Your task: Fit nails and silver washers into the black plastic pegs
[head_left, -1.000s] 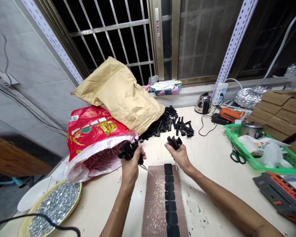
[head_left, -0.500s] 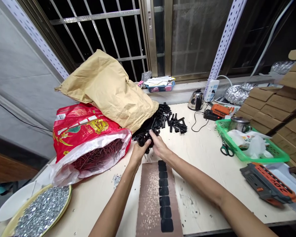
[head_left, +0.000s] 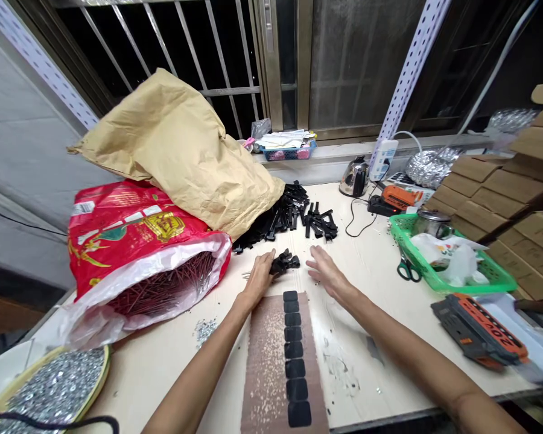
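A small bunch of black plastic pieces (head_left: 285,263) lies on the table just past the far end of a brown board. My left hand (head_left: 259,276) rests against the left side of this bunch, fingers stretched along it; its thumb is partly hidden. To the right of the bunch, apart from it, my right hand (head_left: 328,272) hovers with spread fingers and holds nothing. A column of black rounded squares (head_left: 294,350) runs along the right half of the brown board (head_left: 265,361). Behind, a heap of similar black pieces (head_left: 294,208) spills from a tan paper sack (head_left: 176,138).
At left, a red bag (head_left: 131,220) holds dark reddish rods, near a bowl of metal washers (head_left: 54,386). Loose small metal bits (head_left: 204,330) lie beside my left forearm. To the right are scissors (head_left: 408,269), a green basket (head_left: 452,280), an orange-black battery pack (head_left: 482,331) and stacked cardboard boxes (head_left: 520,193).
Both hands held the black pieces together; now the bunch lies on the table. My right hand has let go and moved right, while my left stays beside it. The view has shifted slightly.
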`<state>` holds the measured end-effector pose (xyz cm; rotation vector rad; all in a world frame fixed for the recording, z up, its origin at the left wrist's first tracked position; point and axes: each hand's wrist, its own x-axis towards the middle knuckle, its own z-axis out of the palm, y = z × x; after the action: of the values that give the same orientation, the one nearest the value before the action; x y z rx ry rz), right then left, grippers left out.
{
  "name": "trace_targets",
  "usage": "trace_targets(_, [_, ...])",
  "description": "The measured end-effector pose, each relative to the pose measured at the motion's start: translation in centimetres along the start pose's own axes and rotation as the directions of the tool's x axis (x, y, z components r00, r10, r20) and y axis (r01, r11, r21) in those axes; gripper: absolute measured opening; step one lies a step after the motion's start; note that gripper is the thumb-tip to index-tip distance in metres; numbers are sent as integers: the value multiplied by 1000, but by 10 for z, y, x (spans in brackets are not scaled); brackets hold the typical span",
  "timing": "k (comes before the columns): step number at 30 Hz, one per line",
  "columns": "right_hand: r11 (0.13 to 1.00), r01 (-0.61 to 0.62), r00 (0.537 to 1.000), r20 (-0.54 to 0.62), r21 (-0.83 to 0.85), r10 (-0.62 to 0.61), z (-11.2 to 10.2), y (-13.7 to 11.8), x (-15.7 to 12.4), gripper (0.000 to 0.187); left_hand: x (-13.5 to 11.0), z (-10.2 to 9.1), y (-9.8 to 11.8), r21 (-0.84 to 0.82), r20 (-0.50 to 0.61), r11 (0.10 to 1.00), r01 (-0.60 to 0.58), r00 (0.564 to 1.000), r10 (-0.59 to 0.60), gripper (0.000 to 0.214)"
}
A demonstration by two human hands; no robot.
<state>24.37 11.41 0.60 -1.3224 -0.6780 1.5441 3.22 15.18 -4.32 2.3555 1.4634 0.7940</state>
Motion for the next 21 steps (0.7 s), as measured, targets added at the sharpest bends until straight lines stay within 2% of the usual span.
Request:
trace_targets(3, [995,89,996,6,-35,-89,-22,-12,-6,56,3,2,-6,4,9,1000,-5,1000,5,60])
trace_targets(6, [997,73,995,77,-21,-71,-24,-17,-11,34,8,-12,1,16,5,1000,1,1000,-1,61])
trace_targets(8, [1000,1,979,202,9,-3,-17,-14,-14,23,6,-26,22,33,-7,999,-13,1000,13,65])
trace_targets(11, [987,-158,902,401,-43,162,0,-4,-20,26,-10,-47,78,71,18,981,-179,984,178,72])
trace_targets(13, [979,-152,879,434,-139,198,13,4,-26,22,-26,-53,116,96,58,963,-250,968,246,69])
trace_targets(15, [977,-62,898,415,-206,145,25,11,-35,13,-42,-53,142,144,85,943,-301,953,291,61])
trace_targets(18, [977,41,920,389,-208,45,37,20,-50,20,-63,-49,155,230,54,928,-293,956,289,52])
trace_targets(21, [984,26,910,412,-176,50,41,26,-65,18,-81,-49,155,275,4,920,-278,958,288,49])
